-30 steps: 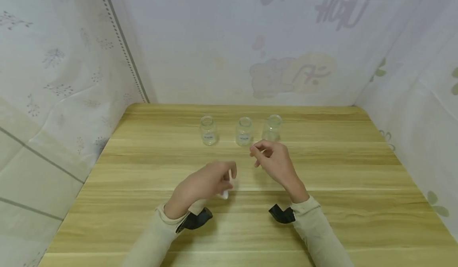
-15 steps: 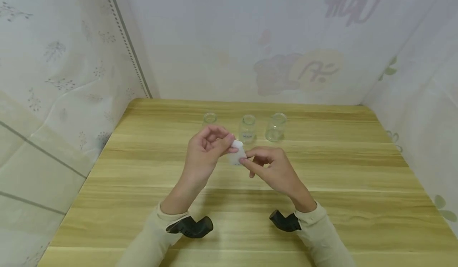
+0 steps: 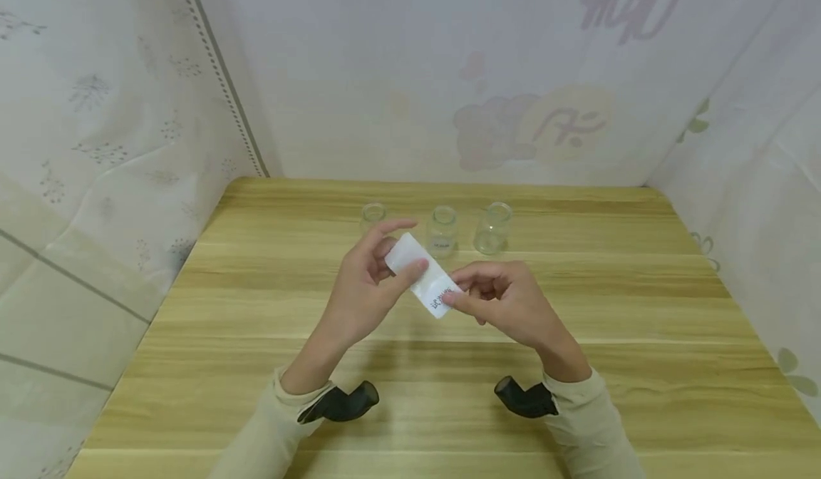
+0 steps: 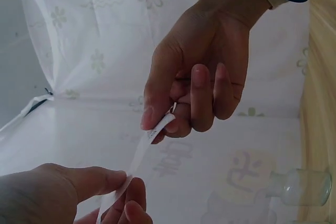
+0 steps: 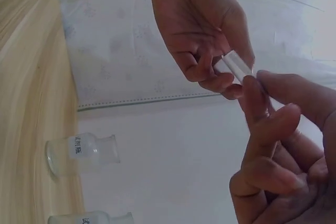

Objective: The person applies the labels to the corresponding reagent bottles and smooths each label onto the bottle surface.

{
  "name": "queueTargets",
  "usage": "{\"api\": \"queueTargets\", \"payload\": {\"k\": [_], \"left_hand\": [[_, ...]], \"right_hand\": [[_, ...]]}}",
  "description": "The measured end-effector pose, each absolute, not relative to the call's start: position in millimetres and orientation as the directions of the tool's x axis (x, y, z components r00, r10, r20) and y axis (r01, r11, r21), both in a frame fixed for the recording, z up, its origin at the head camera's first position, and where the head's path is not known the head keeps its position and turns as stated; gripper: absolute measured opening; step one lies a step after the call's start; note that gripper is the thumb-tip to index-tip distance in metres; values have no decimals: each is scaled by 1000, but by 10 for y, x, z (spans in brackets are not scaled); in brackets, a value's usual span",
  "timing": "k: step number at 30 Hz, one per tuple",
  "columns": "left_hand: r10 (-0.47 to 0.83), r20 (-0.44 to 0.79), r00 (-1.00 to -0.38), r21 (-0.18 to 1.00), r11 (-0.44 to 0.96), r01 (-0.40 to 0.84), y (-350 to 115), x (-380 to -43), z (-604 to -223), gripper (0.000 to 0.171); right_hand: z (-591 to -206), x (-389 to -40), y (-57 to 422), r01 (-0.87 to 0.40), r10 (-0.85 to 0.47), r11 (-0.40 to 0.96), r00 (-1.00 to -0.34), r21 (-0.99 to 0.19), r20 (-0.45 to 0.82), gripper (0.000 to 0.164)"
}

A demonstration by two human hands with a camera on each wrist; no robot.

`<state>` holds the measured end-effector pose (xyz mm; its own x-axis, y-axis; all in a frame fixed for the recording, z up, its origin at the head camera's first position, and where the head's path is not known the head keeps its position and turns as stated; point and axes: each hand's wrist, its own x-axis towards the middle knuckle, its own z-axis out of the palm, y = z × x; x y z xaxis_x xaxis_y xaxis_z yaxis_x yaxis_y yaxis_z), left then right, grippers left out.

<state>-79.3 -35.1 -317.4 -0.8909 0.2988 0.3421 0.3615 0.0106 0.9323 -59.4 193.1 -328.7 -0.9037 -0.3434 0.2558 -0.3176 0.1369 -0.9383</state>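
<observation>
A white label strip (image 3: 431, 281), printed with black characters at its lower right end, is stretched between both hands above the table. My left hand (image 3: 362, 290) pinches it, thumb on top, with the index finger lifted away. At the printed end, my right hand (image 3: 519, 304) pinches it between thumb and fingers. Behind the hands stand a left glass bottle (image 3: 373, 213), partly hidden, a middle glass bottle (image 3: 442, 226) and a right glass bottle (image 3: 493, 229). The middle one bears a small printed label; on the right one I see none. A labelled bottle (image 5: 79, 153) also shows in the right wrist view.
The wooden table (image 3: 256, 286) is enclosed by patterned cloth at the back (image 3: 359, 94) and on both sides. A black curved fitting (image 3: 349, 402) sits at the left wrist, and a similar fitting (image 3: 526, 398) at the right wrist.
My left hand has risen from low over the table to meet my right hand. The white strip has turned flatter and its printed face now shows. The bottles stay in place.
</observation>
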Motion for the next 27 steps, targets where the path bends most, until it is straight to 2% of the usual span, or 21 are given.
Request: {"api": "queueTargets", "payload": {"k": [5, 8, 12, 16, 22, 27], "left_hand": [[308, 381, -872, 915, 10, 403, -351, -803, -3196, 52], [345, 420, -839, 893, 5, 449, -339, -800, -3229, 51], [388, 463, -797, 868, -17, 496, -310, -782, -3261, 51], [380, 498, -780, 841, 10, 541, -275, -756, -3256, 45], [391, 565, -727, 769, 71, 636, -260, -720, -3235, 25], [408, 565, -718, 757, 92, 647, -268, -716, -3221, 28]], "right_hand": [[-3281, -595, 1950, -273, -384, 170, -903, -947, 191, 4], [-3299, -599, 1932, -284, -454, 143, -870, -948, 192, 5], [-3323, -598, 1910, -306, -524, 82, -823, -949, 219, 15], [-3310, -577, 1909, -298, -464, 10, -847, -955, 259, 19], [-3281, -569, 1903, -308, -312, -114, -892, -945, 328, 22], [-3260, -564, 1901, -333, -309, -147, -879, -932, 363, 22]]}}
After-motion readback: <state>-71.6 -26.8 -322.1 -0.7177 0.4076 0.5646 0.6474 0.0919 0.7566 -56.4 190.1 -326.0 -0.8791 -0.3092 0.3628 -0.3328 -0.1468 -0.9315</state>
